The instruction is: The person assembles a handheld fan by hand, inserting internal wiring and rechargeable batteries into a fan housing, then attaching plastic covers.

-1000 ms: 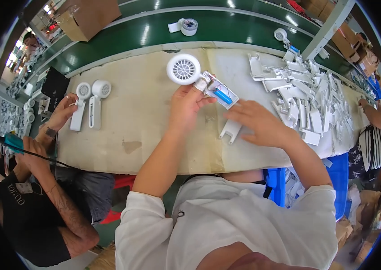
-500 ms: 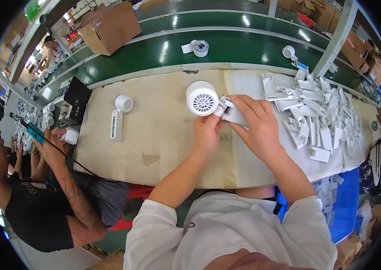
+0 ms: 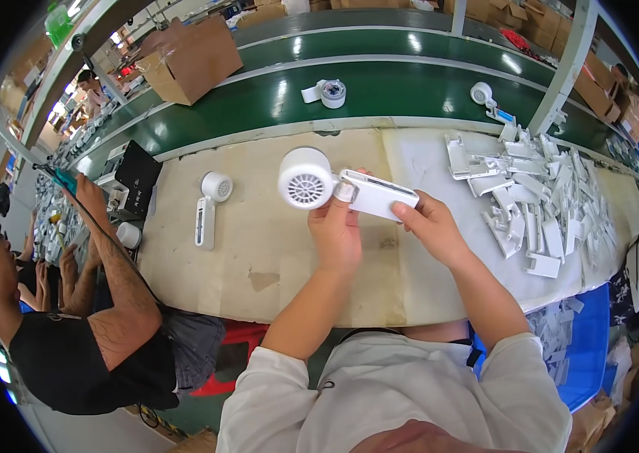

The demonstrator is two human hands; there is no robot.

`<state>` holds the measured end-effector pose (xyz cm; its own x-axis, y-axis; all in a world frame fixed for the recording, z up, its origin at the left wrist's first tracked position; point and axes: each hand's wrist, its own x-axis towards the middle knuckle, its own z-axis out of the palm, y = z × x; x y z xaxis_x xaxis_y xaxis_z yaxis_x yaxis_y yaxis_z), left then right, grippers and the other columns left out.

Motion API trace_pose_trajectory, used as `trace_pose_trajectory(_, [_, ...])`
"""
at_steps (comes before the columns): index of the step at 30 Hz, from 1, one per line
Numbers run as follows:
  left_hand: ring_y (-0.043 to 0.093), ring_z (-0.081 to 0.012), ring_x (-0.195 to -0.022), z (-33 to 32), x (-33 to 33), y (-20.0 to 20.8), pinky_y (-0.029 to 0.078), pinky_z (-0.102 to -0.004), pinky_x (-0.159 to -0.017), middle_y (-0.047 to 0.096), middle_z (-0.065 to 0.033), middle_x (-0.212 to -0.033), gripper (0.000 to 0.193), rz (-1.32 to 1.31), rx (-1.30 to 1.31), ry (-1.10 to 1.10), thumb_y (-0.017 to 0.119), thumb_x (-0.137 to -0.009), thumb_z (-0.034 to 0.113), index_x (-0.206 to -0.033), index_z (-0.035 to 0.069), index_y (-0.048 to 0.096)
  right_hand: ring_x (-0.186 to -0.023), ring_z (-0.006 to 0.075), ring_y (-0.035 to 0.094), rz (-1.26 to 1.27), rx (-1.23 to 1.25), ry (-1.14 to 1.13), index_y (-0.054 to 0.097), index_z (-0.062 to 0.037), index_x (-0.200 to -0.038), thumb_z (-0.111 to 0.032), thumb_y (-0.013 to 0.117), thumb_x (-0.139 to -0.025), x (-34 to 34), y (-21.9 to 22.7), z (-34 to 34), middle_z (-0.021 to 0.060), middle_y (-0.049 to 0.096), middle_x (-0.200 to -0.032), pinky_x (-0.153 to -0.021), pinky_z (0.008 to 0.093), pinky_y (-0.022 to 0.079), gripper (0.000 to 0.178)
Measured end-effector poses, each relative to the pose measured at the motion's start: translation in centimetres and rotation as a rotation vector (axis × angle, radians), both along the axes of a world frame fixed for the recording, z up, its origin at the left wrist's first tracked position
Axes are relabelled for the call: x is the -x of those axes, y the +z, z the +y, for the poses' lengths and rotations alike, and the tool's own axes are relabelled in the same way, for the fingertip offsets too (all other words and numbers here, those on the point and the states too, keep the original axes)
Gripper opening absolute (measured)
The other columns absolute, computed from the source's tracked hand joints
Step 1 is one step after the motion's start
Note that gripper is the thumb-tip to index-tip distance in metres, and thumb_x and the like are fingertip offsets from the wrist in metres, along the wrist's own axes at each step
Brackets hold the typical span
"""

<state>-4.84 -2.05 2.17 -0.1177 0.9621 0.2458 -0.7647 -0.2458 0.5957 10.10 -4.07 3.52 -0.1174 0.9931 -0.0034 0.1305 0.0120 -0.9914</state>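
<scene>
Fingers of left hand (image 3: 337, 230) and right hand (image 3: 429, 226) closed around white handheld fan (image 3: 338, 187), held at upper centre of frame. Handle cover seems already seated. Loose covers (image 3: 538, 204) piled at right; 1 finished fan (image 3: 208, 204) lying left.

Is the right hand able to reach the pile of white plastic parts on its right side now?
Probably yes, once it lets go: the right hand holds the white fan, and bare table lies between it and the pile.
</scene>
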Motion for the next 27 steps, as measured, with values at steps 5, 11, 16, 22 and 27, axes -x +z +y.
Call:
trace_pose_trajectory(5, [0.057,-0.0262,-0.099,0.0,0.6,0.8,0.046,-0.0386,-0.089,0.060,-0.0151,-0.103,0.026,-0.063,-0.008,-0.022,0.057,-0.084,0.010,-0.108,0.000,0.052,-0.060,0.0090,0.044,-0.048,-0.198,-0.061,0.054,-0.0009,-0.076,-0.034,0.062,-0.082,1.4,0.5,-0.2,0.0023,0.053,-0.066,-0.052,0.0257,0.037,0.035])
trace_pose_trajectory(11, [0.060,-0.0245,-0.093,0.5,1.1,1.0,0.048,-0.0354,-0.083,0.061,-0.0141,-0.101,0.025,0.081,-0.015,-0.052,0.058,-0.083,0.010,-0.106,-0.001,0.054,-0.048,0.0130,0.048,-0.152,-0.550,-0.001,0.054,-0.0015,-0.062,-0.034,0.066,-0.078,0.5,-2.3,2.0,0.0058,0.048,-0.053,-0.046,0.0291,0.039,0.039])
trace_pose_trajectory(16, [0.061,-0.0161,-0.075,4.4,5.5,-1.3,0.047,-0.0293,-0.065,0.064,-0.0091,-0.085,0.031,0.881,0.202,0.046,0.064,-0.078,0.015,-0.104,-0.001,0.056,-0.069,0.0183,0.056,-0.350,-0.113,0.249,0.061,-0.0024,-0.096,-0.028,0.065,-0.078,1.5,-3.7,2.3,0.0097,0.057,-0.075,-0.064,0.0283,0.046,0.031])
trace_pose_trajectory(22, [0.057,-0.0389,-0.080,3.8,17.3,-0.5,0.045,-0.0459,-0.066,0.060,-0.0203,-0.086,0.037,2.144,0.108,0.457,0.057,-0.079,0.016,-0.110,0.002,0.042,-0.098,0.0308,0.052,-0.519,-0.388,0.402,0.058,-0.0073,-0.106,-0.017,0.063,-0.077,-3.2,-4.3,-0.6,0.0128,0.058,-0.100,-0.087,0.0377,0.041,0.031])
trace_pose_trajectory(27, [0.052,-0.0357,-0.095,5.0,16.2,3.0,0.042,-0.0465,-0.080,0.056,-0.0185,-0.103,0.028,2.572,0.105,0.598,0.057,-0.077,0.013,-0.102,0.002,0.052,-0.100,0.0334,0.051,-0.530,-0.476,0.363,0.058,-0.0064,-0.103,-0.018,0.066,-0.074,-4.4,-4.3,-0.5,0.0142,0.057,-0.101,-0.087,0.0412,0.040,0.032])
